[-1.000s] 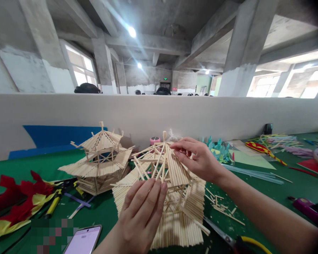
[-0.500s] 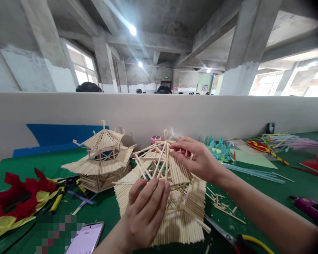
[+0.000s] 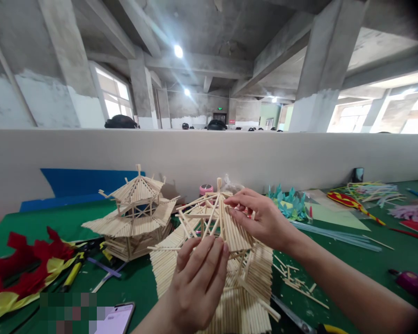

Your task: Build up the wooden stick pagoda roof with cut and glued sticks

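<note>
A model pavilion (image 3: 244, 234) built of thin wooden sticks stands in front of me, its upper roof partly covered and partly bare frame. My left hand (image 3: 198, 283) is closed at the near lower edge of that upper roof, fingertips on the sticks; the thumb is hidden. At the top right of the roof, my right hand (image 3: 256, 213) pinches near the ridge, thumb and fingers touching the covered panel. Whether a loose stick lies between its fingertips I cannot make out. Left of it sits a second stick pavilion (image 3: 137, 220), with its upper roof covered.
Stick offcuts (image 3: 296, 280) and scissors (image 3: 292, 315) lie to the right, with a purple tool (image 3: 409, 282) farther out. Teal paper shapes (image 3: 289, 204) stand behind. To the left are red felt (image 3: 31, 257), yellow-handled pliers (image 3: 73, 273) and a phone (image 3: 120, 317). A white partition (image 3: 181, 153) rises behind.
The view has tilted slightly upward, so things on the table sit lower in the picture. Both hands keep nearly the same places on the pavilion's upper roof.
</note>
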{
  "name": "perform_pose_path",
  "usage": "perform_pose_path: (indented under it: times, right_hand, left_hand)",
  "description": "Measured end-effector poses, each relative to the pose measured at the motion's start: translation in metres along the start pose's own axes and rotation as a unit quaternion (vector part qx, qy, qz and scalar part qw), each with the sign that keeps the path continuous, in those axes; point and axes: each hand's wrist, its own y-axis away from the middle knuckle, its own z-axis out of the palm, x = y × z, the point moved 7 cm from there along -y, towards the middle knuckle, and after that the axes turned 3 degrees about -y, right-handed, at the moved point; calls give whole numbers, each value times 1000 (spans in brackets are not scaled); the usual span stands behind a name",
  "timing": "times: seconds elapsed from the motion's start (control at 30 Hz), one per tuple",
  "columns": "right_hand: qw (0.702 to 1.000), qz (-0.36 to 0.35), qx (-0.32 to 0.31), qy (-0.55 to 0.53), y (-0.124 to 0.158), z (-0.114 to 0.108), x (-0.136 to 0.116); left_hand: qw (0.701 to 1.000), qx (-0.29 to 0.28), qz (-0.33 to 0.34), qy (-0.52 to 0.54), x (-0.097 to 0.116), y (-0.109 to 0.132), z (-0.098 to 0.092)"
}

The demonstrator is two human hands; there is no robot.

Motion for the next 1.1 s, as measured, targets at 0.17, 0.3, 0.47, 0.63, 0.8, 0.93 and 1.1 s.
perform_pose_path:
  times: [0.17,0.3,0.47,0.63,0.8,0.93,1.1]
  right_hand:
    - [1000,-1,-2,-2,-1,1,1]
    - [1000,-2,1,-4,-2,0,2]
    - [1000,-1,3,-1,-2,-1,4]
    - [1000,4,3,-2,-5,-1,6]
    - [999,-6,-18,30,-10,2,4]
    - [997,-26,-27,73,-14,4,-2]
    - [993,-39,-18,108,-15,5,-2]
  left_hand:
    - [1000,-4,10,-1,0,-1,0]
    - [1000,-13,5,5,-2,2,3]
    - [999,-32,16,1,-2,4,5]
    - [998,-42,38,-2,-2,0,3]
    - [998,-47,43,-6,-2,-1,2]
    - [997,-56,52,-9,-3,1,2]
    - [997,-61,52,-7,-4,2,2]
